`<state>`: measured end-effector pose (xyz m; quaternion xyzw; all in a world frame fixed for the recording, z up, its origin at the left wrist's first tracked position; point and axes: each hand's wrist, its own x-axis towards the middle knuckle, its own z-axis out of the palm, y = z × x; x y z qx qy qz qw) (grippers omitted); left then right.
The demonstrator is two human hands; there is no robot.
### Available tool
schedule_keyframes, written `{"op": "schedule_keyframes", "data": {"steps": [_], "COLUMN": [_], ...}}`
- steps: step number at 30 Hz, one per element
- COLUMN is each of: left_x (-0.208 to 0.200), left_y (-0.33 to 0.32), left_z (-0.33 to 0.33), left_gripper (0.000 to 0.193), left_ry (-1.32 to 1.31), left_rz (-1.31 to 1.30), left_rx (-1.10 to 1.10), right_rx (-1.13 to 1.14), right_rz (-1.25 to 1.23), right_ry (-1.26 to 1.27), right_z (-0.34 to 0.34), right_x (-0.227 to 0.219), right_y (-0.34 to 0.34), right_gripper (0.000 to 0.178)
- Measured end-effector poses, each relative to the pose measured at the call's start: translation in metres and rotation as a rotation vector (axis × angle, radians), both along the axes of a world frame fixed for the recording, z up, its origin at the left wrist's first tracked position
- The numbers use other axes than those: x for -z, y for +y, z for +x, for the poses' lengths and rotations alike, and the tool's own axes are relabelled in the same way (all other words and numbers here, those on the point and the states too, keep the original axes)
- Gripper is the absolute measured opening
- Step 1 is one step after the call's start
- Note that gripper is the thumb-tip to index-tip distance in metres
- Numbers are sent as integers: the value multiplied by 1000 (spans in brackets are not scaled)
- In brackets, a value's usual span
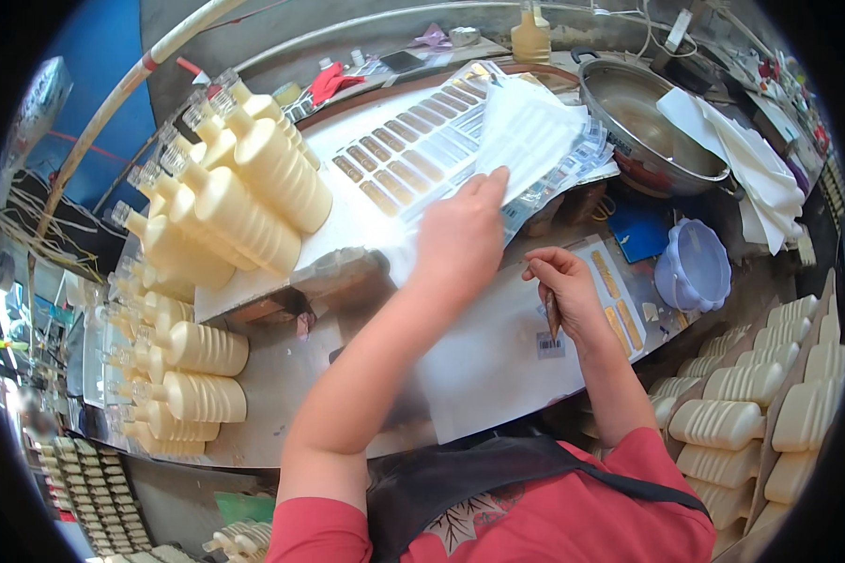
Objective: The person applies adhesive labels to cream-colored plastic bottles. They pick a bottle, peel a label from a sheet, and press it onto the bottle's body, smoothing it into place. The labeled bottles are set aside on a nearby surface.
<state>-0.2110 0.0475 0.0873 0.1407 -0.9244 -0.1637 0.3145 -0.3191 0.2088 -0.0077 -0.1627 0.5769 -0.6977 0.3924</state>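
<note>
Head view, left hand: your left hand (460, 235) lies flat, fingers extended, on the white sheets (526, 127); the label sheet (413, 150) spreads just beyond your fingertips.
Head view, right hand: your right hand (563, 296) is curled closed around a thin stick-like tool (552, 314), over the white backing sheet (498, 357).
Head view, left of your fingers: cream bottles (244, 197) lie stacked.

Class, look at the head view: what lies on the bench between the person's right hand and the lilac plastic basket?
In the head view, a white backing sheet with a few tan label strips lies between the right hand and the lilac basket.
</note>
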Motion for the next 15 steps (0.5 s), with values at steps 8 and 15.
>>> {"op": "schedule_keyframes", "data": {"steps": [8, 15], "left_x": [5, 3], "left_y": [9, 20], "left_z": [-13, -16], "left_gripper": [46, 43], "left_ry": [-21, -129], "left_rz": [-65, -88], "left_rx": [-49, -61], "right_rx": [21, 45], "right_rz": [20, 28], "right_ry": [-16, -57], "right_z": [0, 1], "right_x": [7, 15], "right_y": [-2, -6], "right_gripper": [14, 13]}}
